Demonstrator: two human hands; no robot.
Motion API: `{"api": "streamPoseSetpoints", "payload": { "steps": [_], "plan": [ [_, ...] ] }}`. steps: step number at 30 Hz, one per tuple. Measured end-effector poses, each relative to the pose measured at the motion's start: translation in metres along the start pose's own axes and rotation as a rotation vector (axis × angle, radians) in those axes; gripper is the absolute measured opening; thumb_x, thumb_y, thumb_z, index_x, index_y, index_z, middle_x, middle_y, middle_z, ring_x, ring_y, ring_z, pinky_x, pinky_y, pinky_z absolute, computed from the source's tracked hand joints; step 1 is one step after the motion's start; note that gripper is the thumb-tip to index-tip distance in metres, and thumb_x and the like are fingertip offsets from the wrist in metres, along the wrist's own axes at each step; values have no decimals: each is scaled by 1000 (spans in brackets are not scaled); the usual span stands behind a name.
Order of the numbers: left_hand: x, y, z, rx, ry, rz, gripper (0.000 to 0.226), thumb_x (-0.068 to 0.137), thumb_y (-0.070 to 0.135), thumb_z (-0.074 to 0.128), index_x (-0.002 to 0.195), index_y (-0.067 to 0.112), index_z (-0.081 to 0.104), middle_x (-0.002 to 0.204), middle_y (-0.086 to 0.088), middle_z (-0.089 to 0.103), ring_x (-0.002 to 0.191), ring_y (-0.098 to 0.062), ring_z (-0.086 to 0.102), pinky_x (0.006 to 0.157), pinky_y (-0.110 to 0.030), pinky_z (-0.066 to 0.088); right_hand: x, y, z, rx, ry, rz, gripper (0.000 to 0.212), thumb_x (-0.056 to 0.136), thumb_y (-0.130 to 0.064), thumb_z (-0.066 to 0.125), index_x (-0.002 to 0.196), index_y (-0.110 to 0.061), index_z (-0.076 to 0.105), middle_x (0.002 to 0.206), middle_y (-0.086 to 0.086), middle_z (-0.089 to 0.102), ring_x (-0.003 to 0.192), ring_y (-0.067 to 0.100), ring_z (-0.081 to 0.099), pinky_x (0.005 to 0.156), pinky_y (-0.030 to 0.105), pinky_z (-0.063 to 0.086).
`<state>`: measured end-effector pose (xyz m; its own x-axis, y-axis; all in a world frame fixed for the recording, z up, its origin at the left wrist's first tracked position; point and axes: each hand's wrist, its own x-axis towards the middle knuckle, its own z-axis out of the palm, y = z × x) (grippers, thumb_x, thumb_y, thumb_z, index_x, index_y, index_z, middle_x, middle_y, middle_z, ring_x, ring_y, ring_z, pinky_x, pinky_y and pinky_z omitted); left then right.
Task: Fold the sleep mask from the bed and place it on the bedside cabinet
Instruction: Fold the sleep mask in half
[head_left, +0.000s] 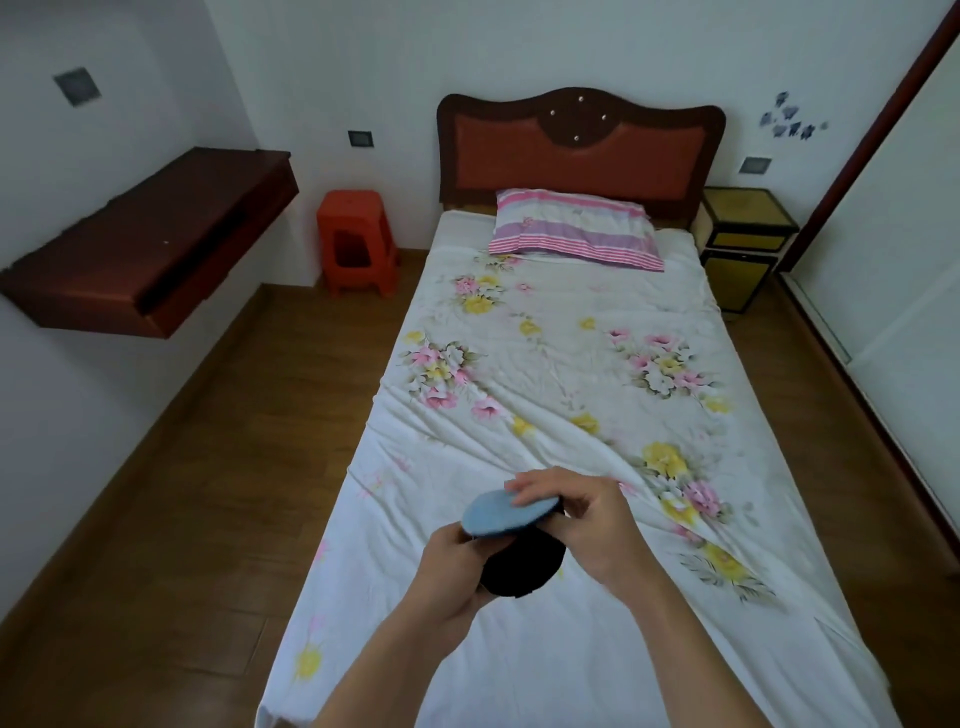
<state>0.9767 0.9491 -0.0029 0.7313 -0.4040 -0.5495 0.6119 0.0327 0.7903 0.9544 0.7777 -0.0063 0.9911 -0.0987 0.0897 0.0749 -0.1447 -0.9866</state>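
Both hands hold the mask (506, 514) up over the near end of the bed (545, 364). The left hand (449, 569) grips its dark lower part. The right hand (582, 514) pinches the blue top. The cabinet (745, 244) stands far off, beside the pillow (574, 228).

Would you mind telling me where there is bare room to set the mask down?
The bedside cabinet top, right of the headboard, looks bare. The bed is open between pillow and hands. Crowded only where left hand and right hand hold the sleep mask.
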Motion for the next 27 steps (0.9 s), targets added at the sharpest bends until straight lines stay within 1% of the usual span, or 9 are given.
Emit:
{"api": "streamPoseSetpoints", "payload": {
  "steps": [2,7,11,13,15,17,20,23,27],
  "plan": [
    [-2,2,-2,22,-17,11,18,91,3,62,93,9,79,92,-16,78,78,-25,74,65,-30,58,-10,3,-3,-74,-30,-34,51,79,18,69,85,-31,81,107,-15,78,120,12,62,100,29,48],
    [-4,4,-5,-33,-66,-25,26,96,6,54,101,11,79,109,-18,77,96,-28,74,74,-30,60,-25,9,-6,-231,-50,-112,58,81,20,60,94,-33,81,116,-22,74,132,5,51,106,24,43],
    [-4,2,-10,-223,-110,-136,47,100,43,47,112,8,74,118,-21,73,106,-33,71,83,-38,62,-28,5,-10,-313,-68,-145,54,76,12,49,89,-28,82,118,-25,72,135,3,47,107,23,40],
    [-4,3,-9,-178,-150,-95,42,94,45,58,112,12,75,119,-21,72,107,-32,70,89,-41,58,-28,1,-9,-302,-82,-120,50,73,7,47,86,-27,82,118,-25,71,135,3,46,107,23,40],
    [-3,2,-6,-109,-165,-30,30,85,29,74,110,11,75,121,-24,70,106,-32,70,97,-47,52,-29,-2,-8,-151,-23,-67,50,71,6,47,92,-26,80,120,-19,71,133,8,51,106,26,43],
    [-2,3,-3,-109,-147,5,29,79,17,79,107,11,75,119,-24,71,100,-31,69,94,-48,50,-30,-7,-8,57,99,-11,45,74,-1,53,102,-27,77,118,-9,72,124,14,59,98,28,50],
    [-2,5,0,-119,-120,27,31,71,15,82,102,14,77,105,-17,76,90,-26,72,76,-39,55,-33,-10,-9,225,291,106,39,73,-28,67,112,-31,71,112,-2,73,110,18,67,90,34,54],
    [-2,5,4,-115,-95,36,36,66,15,84,101,11,76,97,-14,77,82,-24,72,66,-33,57,-38,-4,-7,373,365,280,35,81,-27,73,116,-26,69,108,5,75,103,22,71,85,39,57],
    [-1,1,11,-90,-27,8,42,65,18,86,103,6,75,100,-17,78,84,-26,73,75,-38,60,-50,2,-1,513,385,482,29,85,-25,72,114,-19,71,105,8,78,98,27,74,77,38,58]
  ]
}}
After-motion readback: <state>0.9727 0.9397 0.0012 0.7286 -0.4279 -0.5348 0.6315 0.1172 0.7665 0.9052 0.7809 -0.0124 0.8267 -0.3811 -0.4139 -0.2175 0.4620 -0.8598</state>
